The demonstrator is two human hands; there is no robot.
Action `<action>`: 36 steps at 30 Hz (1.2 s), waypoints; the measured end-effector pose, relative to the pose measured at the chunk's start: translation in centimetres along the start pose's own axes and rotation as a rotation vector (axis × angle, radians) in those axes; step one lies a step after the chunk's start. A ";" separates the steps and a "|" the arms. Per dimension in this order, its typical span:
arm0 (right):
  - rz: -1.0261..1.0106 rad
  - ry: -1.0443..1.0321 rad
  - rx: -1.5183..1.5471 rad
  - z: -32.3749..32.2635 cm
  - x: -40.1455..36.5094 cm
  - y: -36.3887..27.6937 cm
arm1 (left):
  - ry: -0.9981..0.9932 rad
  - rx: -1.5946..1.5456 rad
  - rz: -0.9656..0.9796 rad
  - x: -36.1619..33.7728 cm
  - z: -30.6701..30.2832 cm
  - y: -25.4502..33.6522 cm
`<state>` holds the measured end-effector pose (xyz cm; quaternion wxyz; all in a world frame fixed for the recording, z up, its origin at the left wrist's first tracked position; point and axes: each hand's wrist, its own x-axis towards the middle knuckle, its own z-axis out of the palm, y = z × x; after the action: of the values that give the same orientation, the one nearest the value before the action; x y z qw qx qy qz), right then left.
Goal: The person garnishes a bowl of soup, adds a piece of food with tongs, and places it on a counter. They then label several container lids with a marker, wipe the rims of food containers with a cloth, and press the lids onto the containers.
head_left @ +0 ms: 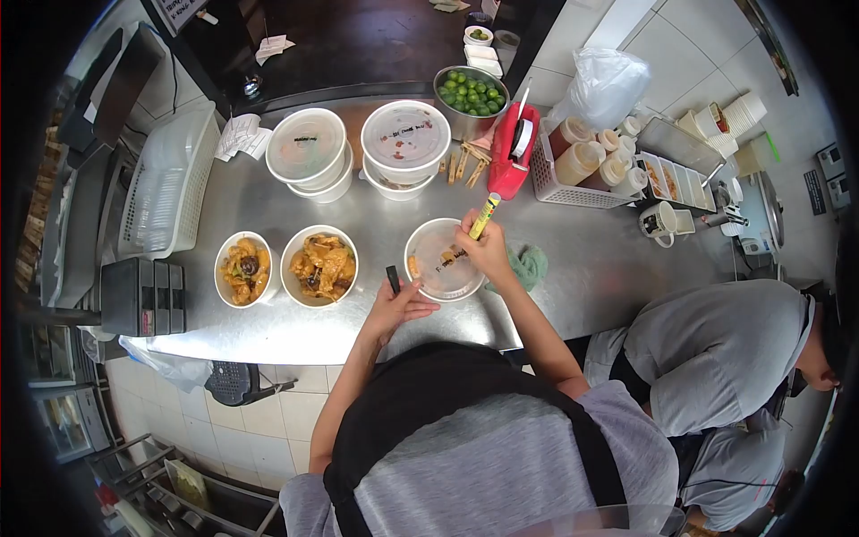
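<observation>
My right hand (483,250) grips a yellow marker pen (484,217) over a round white tub with a clear lid (436,281). Dark handwriting shows on that lid. At the tub's left side, my left hand (394,312) holds a black marker cap (392,278) between thumb and fingers, its other fingers stretched towards the tub. Two open tubs of saucy fried food, a left one (242,270) and a right one (319,266), stand to the left. Behind them are two stacks of lidded tubs, a left stack (307,148) and a right stack (405,136), with writing on top.
A green cloth (528,268) lies right of the lidded tub. Behind are a red tape dispenser (511,161), wooden clothespins (467,164) and a bowl of green citrus (472,92). A basket of sauce bottles (586,183) stands right. Two people in grey shirts (716,349) are at the right.
</observation>
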<state>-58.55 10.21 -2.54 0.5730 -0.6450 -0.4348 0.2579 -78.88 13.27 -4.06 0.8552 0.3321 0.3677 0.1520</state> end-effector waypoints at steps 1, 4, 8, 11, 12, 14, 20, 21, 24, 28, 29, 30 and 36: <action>-0.037 0.036 0.067 0.0 0.1 0.2 | -0.018 -0.026 -0.040 -0.1 0.2 0.2; -0.034 0.152 0.318 -0.1 1.2 -0.5 | -0.009 -0.031 0.052 0.7 0.2 0.3; 0.117 0.183 0.549 -0.7 2.4 -1.2 | 0.101 0.049 0.260 1.9 0.3 0.0; -0.065 0.185 0.445 0.1 2.1 -4.7 | 0.255 0.608 0.535 1.8 0.5 0.0; -0.145 0.193 0.393 0.6 1.6 -6.6 | 0.307 0.878 0.629 1.0 1.1 0.7; -0.148 0.152 0.419 1.4 0.9 -9.0 | 0.321 1.091 0.674 -0.9 2.5 2.0; -0.102 0.001 0.357 2.2 0.5 -9.1 | 0.291 1.242 0.807 -2.0 4.1 2.4; -0.086 -0.003 0.349 2.3 0.3 -9.2 | 0.287 1.241 0.814 -2.1 4.3 2.5; -0.062 -0.003 0.262 2.1 0.0 -9.0 | 0.309 1.239 0.784 -2.5 4.8 3.2; -0.082 0.134 0.354 3.4 -0.8 -8.5 | 0.336 1.237 0.834 -2.6 5.7 3.5; -0.109 0.201 0.387 4.0 -1.2 -8.8 | 0.364 1.246 0.841 -2.6 5.9 3.4; -0.143 0.278 0.413 4.2 -1.5 -9.1 | 0.380 1.254 0.856 -2.6 5.9 3.3; 0.058 -0.081 0.437 2.7 -1.5 -9.3 | 0.393 1.349 0.752 -2.7 5.2 5.0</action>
<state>-63.95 9.97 5.59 0.6736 -0.5070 -0.3724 0.3879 -77.05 13.17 3.42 0.2808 0.8471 0.3876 0.2309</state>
